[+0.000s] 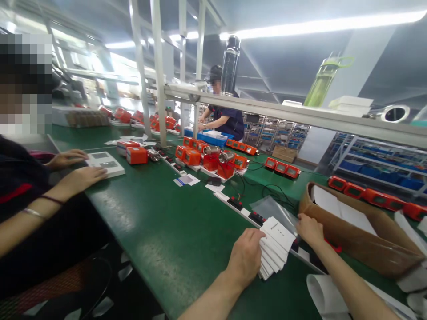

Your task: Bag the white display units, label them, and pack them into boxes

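Factory wkshp: green bench w/ orange units, bin racks.

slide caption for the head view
Left hand holding fanned white leaflets, right hand by a clear plastic sheet and an open cardboard box on a green table.

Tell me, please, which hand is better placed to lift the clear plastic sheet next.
Probably the right hand: it is at the edge of the clear plastic sheet, beside the cardboard box, whereas the left hand is holding the fanned stack of white cards.
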{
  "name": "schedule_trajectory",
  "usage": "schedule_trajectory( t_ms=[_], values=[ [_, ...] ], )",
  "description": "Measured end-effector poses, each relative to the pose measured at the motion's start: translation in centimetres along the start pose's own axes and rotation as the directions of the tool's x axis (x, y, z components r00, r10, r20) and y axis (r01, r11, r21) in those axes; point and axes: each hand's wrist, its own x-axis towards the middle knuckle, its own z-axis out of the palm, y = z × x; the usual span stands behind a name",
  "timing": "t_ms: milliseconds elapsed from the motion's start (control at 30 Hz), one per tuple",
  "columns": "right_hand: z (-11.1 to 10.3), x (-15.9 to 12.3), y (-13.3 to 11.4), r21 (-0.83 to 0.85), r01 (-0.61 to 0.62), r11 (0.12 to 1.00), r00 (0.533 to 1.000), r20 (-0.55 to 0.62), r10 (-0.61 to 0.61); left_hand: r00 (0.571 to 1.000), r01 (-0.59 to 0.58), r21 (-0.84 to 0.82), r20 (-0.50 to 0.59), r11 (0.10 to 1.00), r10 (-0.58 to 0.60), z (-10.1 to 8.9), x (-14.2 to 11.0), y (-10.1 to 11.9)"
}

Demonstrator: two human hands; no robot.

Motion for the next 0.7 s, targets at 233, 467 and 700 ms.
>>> schedule_trajectory(
  t_ms=[233,467,700],
  values=[
    [-2.4,2.1,-1.9,0.009,0.061,0.998,0.998,0.014,-0.061,0.988,0.109,-0.186,-0.087,0.976,-0.127,-0.1,0.3,0.0],
    [-6.9,2.3,-9.5,0.281,0.116,0.953,0.967,-0.251,-0.043,0.793,0.320,-0.582,-0.268,0.748,-0.547,-0.4,1.8,-1.5],
    [-6.1,-1.3,-16.1,0.569,0.020,0.822,0.991,-0.119,0.059,0.674,0.229,-0.938,-0.040,0.260,-0.737,-2.0,2.7,-2.7]
  ],
)
